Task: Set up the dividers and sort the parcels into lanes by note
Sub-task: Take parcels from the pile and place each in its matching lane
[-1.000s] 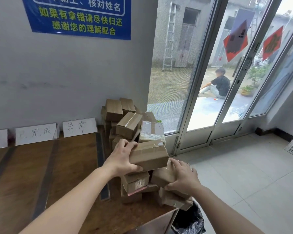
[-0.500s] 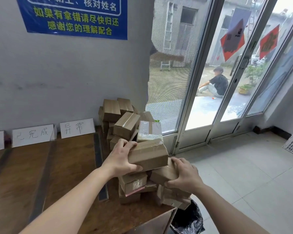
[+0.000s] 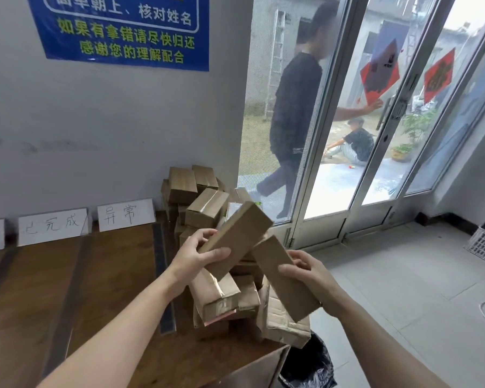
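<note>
Brown cardboard in both grips. Left hand (image 3: 196, 256) wraps thumb and fingers round the low end of a long parcel (image 3: 237, 236), which tilts up toward the glass door (image 3: 333, 163). Right hand (image 3: 305, 271) pinches a second parcel (image 3: 284, 278) along its edge, thumb on the top face and fingers curled behind. That one slopes down to the right. Their upper ends come close; can't tell if they touch.

Both parcels are held just above the front of the pile (image 3: 221, 298). The pile sits on the right end of the table (image 3: 109, 289). Just left of the pile a dark divider strip (image 3: 160, 256) lies flat, with lanes beyond it. Handwritten label cards (image 3: 125, 215) lean on the wall, left of the pile's back. Below the pile's front corner is a black bin bag (image 3: 308, 368).

Judgement: sorting looks early, since most parcels are in the pile.

Risks:
- The pile is loose and its front boxes sit right at the table corner. A knock while pulling from it could tip them into the bin bag.
- No note shows on either held face, so a wrong lane is likely unless the parcels are flipped and read.
- Each parcel has only one hand on it. The right pinch looks shallow and could slip.
</note>
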`<state>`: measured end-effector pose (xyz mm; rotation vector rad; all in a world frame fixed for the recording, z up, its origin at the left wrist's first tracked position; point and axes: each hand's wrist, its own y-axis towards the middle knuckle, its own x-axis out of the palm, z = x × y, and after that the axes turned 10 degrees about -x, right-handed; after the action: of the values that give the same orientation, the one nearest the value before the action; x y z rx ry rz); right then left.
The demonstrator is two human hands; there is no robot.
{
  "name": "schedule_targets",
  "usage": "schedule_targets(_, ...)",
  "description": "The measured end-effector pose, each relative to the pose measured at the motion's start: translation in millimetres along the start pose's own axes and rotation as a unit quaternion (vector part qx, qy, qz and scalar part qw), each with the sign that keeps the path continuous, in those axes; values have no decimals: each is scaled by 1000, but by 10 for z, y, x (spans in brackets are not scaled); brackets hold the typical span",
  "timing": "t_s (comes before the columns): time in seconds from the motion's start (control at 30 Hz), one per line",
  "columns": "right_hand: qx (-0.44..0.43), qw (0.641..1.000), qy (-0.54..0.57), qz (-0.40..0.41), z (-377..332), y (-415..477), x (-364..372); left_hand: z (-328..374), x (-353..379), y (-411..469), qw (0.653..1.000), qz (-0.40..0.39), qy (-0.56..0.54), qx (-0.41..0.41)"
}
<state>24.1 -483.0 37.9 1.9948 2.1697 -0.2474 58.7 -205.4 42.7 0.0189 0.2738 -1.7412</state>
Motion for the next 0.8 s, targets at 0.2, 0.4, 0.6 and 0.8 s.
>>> schedule_targets(0.2, 56, 959, 276, -21, -83, -7, 149, 19, -24, -264, 959, -105, -251, -76)
schedule_targets(0.4, 85, 929, 359, -22, -196, 86, 455, -44, -97, -462, 928, -78, -353, -93)
schedule_targets(0.6, 33, 946, 310, -88, -248, 137, 729, -96, -247, -612, 950, -7, -306, -54)
schedule_targets(0.8, 23, 966, 238, -97, -325, 233, 979, -207, -462, -798, 970, 55, -230, -51)
